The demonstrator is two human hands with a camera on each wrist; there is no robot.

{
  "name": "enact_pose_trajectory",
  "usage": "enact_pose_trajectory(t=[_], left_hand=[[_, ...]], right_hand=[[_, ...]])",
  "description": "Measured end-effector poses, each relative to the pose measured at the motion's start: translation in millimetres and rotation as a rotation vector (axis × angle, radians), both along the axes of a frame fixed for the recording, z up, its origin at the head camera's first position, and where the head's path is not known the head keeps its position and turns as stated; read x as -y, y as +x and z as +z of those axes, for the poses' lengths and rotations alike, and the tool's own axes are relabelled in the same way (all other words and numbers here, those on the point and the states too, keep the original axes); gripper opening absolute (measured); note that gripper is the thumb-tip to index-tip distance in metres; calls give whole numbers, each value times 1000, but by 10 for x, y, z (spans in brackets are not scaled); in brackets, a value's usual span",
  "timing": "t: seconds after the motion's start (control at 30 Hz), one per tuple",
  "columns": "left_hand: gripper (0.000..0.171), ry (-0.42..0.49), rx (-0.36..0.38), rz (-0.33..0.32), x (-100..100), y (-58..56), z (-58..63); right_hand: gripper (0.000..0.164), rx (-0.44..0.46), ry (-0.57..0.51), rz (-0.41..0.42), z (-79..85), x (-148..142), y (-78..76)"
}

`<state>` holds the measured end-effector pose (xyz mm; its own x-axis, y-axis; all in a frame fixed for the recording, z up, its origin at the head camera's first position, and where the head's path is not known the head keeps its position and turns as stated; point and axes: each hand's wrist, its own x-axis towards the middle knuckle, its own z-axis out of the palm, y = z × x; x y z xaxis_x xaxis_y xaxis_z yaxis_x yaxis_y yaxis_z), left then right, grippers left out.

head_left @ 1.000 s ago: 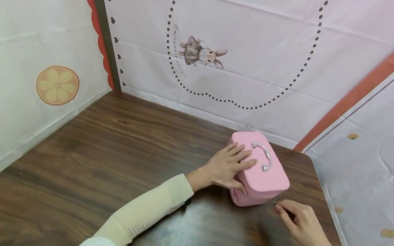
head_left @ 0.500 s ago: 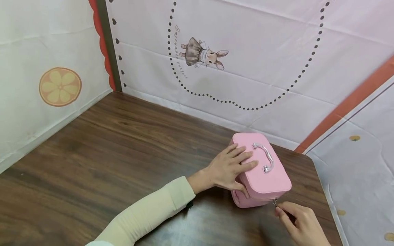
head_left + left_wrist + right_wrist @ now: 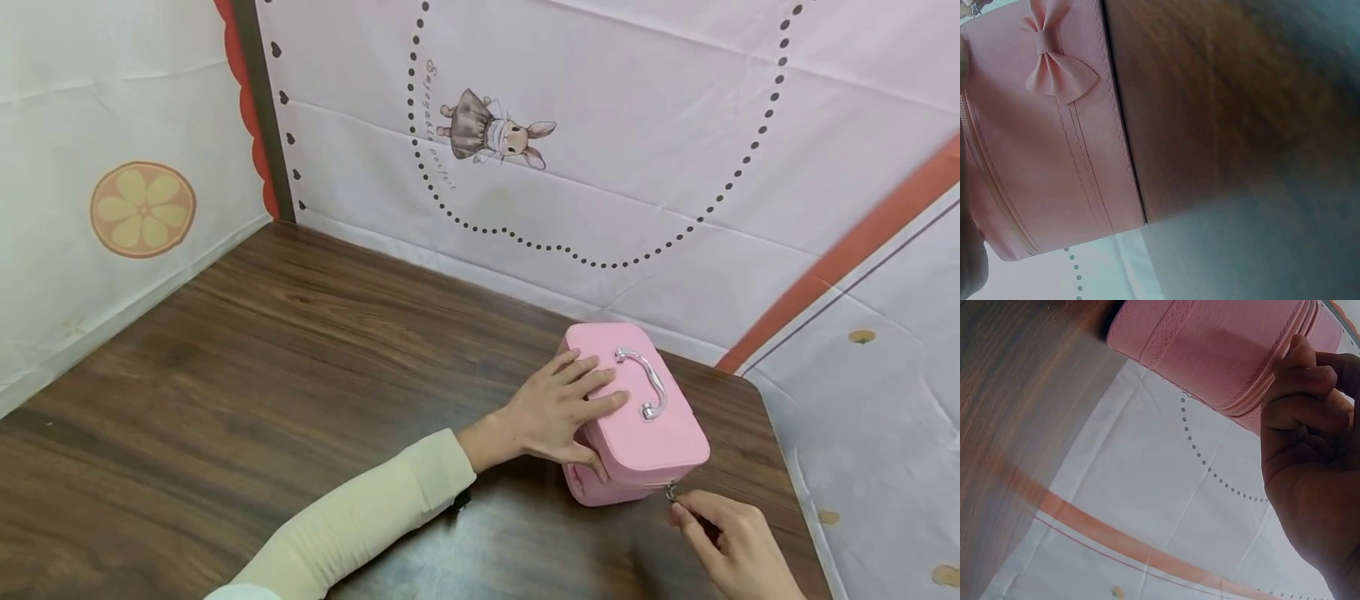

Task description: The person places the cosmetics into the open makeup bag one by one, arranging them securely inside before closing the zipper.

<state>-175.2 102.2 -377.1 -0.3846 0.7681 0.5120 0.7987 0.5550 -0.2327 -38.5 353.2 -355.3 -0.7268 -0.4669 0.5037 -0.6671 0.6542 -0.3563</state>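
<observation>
Head view: one pink case (image 3: pixel 636 435); left hand (image 3: pixel 557 410) resting spread atop it, right hand (image 3: pixel 735 537) pinching one zipper pull (image 3: pixel 671 492).

My right hand (image 3: pixel 1313 444) is at the right edge, my fingers curled up against the zip (image 3: pixel 1260 392) of the pink case (image 3: pixel 1210 353), covering part of it. Brown table (image 3: pixel 1010 381) lies to the left; white cloth (image 3: pixel 1129 456) below the case carries dots (image 3: pixel 1194 447) and an orange stripe (image 3: pixel 1110 534).
</observation>
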Motion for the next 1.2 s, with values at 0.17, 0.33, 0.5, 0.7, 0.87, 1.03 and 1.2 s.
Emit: enact_pose_trajectory(t=[0.17, 0.33, 0.5, 0.7, 0.87, 1.03, 1.2], left_hand=[[91, 0, 10, 2, -7, 1, -2], [91, -4, 18, 0, -10, 6, -7], [92, -1, 27, 1, -6, 6, -21], [89, -18, 29, 16, -2, 3, -6], [89, -21, 33, 18, -4, -6, 5], [90, -27, 45, 24, -8, -10, 6], [90, -22, 38, 22, -10, -7, 15]], right_hand=[[45, 8, 0, 6, -3, 0, 2], [45, 13, -1, 9, -5, 5, 15], [45, 36, -20, 16, -3, 24, 23], [44, 42, -34, 13, 3, 43, 22], [44, 53, -33, 7, 16, 53, 21], [44, 53, -19, 0, 26, 64, 19], [46, 48, -21, 2, 20, 60, 15]])
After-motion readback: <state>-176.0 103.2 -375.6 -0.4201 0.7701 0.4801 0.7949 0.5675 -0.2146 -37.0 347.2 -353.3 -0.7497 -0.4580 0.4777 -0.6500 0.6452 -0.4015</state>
